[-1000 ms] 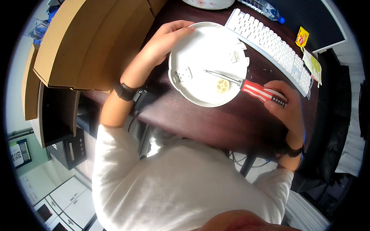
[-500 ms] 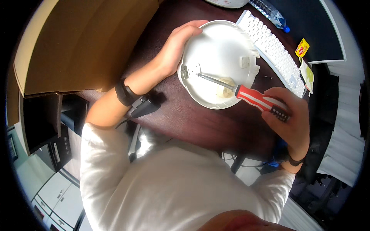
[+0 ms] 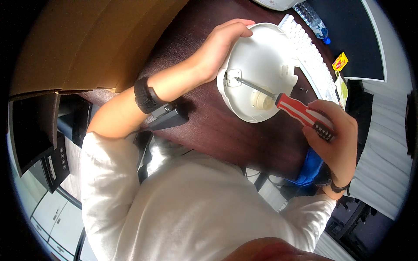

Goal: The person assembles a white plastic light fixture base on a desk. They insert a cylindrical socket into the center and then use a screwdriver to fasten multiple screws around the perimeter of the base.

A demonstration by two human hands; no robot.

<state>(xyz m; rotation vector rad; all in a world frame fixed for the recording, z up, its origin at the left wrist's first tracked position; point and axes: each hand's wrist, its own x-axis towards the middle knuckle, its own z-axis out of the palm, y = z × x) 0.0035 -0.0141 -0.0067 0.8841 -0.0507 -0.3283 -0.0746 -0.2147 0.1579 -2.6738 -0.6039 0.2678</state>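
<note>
My left hand (image 3: 222, 45) is closed round the upper left rim of a round white plastic cover (image 3: 261, 56), which is tilted with its hollow inside facing me. In my right hand (image 3: 335, 135) is a screwdriver (image 3: 292, 111) with a red, white and black handle. Its metal shaft slants into the cover, and the tip meets a small white bracket (image 3: 234, 78) on the inner left wall. Lower inside the cover sits a cream round fitting (image 3: 262, 100). My left fingertips are hidden behind the rim.
Small screws (image 3: 304, 90) lie on the dark red desk (image 3: 196, 126), right of the cover. Beyond are a white keyboard (image 3: 307, 52), a plastic bottle (image 3: 313, 21), a yellow packet (image 3: 340, 61) and a monitor (image 3: 357, 39). A large cardboard box (image 3: 87, 48) stands at left.
The cover, the screwdriver and both hands have shifted right in the picture. The cover is turned more on edge, and the screwdriver tip stays at the bracket.
</note>
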